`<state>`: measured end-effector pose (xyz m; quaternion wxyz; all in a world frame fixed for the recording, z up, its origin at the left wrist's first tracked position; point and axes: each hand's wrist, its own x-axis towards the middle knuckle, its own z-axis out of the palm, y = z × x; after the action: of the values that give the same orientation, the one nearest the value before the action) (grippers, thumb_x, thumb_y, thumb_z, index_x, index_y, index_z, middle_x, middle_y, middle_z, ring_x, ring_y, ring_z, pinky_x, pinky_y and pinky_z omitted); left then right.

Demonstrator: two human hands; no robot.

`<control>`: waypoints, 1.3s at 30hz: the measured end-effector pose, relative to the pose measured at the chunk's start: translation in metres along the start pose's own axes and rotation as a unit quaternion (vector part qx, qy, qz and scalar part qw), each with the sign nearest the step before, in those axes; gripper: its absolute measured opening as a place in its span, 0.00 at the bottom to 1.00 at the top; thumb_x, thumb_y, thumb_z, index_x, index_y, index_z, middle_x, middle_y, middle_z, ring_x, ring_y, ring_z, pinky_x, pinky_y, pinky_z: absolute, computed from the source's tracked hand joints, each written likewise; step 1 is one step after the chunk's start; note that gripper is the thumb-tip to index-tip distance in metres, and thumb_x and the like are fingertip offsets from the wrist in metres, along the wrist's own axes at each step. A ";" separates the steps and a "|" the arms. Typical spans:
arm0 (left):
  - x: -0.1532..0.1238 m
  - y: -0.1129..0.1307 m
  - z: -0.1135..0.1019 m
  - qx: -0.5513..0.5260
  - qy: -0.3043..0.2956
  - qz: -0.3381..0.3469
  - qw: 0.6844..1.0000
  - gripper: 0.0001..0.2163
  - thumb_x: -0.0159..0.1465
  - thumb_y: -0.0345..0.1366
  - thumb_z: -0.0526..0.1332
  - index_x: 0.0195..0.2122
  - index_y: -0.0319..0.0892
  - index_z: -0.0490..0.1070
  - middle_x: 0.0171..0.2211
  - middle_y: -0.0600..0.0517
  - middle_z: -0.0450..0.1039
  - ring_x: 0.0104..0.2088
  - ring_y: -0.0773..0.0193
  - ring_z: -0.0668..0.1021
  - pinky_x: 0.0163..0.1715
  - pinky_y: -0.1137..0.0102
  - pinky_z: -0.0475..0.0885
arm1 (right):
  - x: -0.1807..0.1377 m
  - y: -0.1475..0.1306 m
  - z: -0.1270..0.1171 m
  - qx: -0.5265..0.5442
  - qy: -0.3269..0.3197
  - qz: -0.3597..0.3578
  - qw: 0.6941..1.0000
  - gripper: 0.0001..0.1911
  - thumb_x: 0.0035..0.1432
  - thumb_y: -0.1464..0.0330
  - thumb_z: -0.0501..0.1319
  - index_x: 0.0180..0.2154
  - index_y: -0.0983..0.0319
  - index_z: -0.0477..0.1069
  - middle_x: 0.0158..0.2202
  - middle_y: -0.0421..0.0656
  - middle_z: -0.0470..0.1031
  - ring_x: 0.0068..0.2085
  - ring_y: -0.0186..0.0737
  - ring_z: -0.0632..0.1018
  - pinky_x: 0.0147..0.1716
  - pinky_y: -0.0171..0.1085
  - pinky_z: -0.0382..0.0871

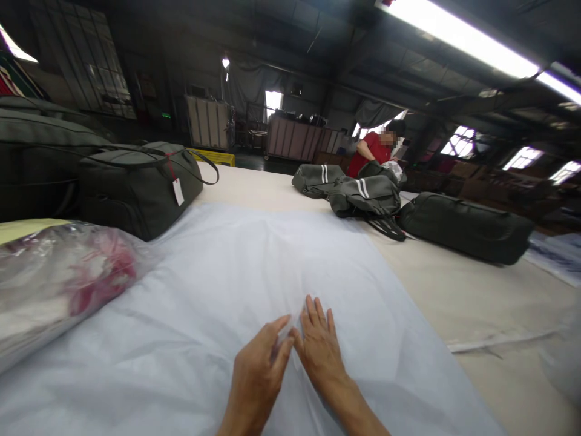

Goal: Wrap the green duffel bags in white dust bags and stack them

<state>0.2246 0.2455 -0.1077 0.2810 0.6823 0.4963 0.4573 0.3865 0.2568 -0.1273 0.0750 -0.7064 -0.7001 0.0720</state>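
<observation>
Both hands rest close together on a large thin white plastic sheet (254, 266) spread over the table. My left hand (258, 370) has its thumb and fingers pinched on a small fold of the sheet near my right thumb. Fingers stretched out, my right hand (319, 346) lies flat and presses on the same sheet just to the right. The two hands touch at the fold.
A dark green duffel bag with a white tag (138, 184) stands at the left, behind a clear bag of red and white items (63, 284). More dark bags (465, 225) lie at the far right. A person in a red shirt (373, 151) works at the table's far end.
</observation>
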 end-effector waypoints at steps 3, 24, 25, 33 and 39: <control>-0.005 -0.005 0.015 0.151 -0.158 0.026 0.976 0.22 0.64 0.32 0.56 0.60 0.46 0.66 0.47 0.48 0.78 0.45 0.60 0.80 0.48 0.68 0.74 | -0.002 -0.001 -0.005 0.000 -0.011 -0.009 1.000 0.25 0.67 0.66 0.47 0.61 0.63 0.65 0.69 0.52 0.51 0.70 0.53 0.44 0.67 0.56 0.37; 0.006 0.018 -0.002 0.287 -0.332 -0.134 0.888 0.22 0.71 0.37 0.46 0.66 0.47 0.57 0.48 0.42 0.78 0.49 0.50 0.79 0.47 0.57 0.72 | 0.014 0.014 0.006 0.023 0.021 0.070 0.997 0.33 0.59 0.73 0.45 0.65 0.70 0.55 0.69 0.45 0.51 0.70 0.47 0.48 0.69 0.52 0.37; 0.006 0.018 -0.001 0.292 -0.332 -0.133 0.887 0.22 0.71 0.37 0.46 0.66 0.46 0.57 0.48 0.42 0.78 0.49 0.50 0.79 0.47 0.57 0.72 | 0.012 0.014 0.007 0.022 0.025 0.073 0.997 0.32 0.59 0.73 0.45 0.65 0.70 0.55 0.69 0.46 0.51 0.70 0.47 0.48 0.68 0.52 0.37; 0.003 0.015 0.006 0.289 -0.325 -0.098 0.895 0.25 0.70 0.34 0.49 0.67 0.57 0.50 0.47 0.47 0.79 0.45 0.56 0.80 0.43 0.64 0.72 | -0.008 0.005 0.006 0.020 0.023 0.090 0.995 0.32 0.60 0.72 0.44 0.65 0.71 0.56 0.69 0.46 0.51 0.70 0.48 0.48 0.69 0.52 0.38; 0.003 0.016 0.008 0.300 -0.326 -0.103 0.891 0.25 0.69 0.33 0.48 0.67 0.58 0.52 0.46 0.47 0.79 0.45 0.55 0.81 0.43 0.63 0.73 | -0.022 0.002 0.009 0.024 0.013 0.089 0.996 0.31 0.62 0.69 0.44 0.66 0.69 0.54 0.69 0.45 0.48 0.70 0.48 0.47 0.69 0.53 0.40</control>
<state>0.2390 0.2432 -0.0966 0.2549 0.7897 0.5580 0.0070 0.3868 0.2343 -0.1368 0.0939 -0.7650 -0.6313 0.0859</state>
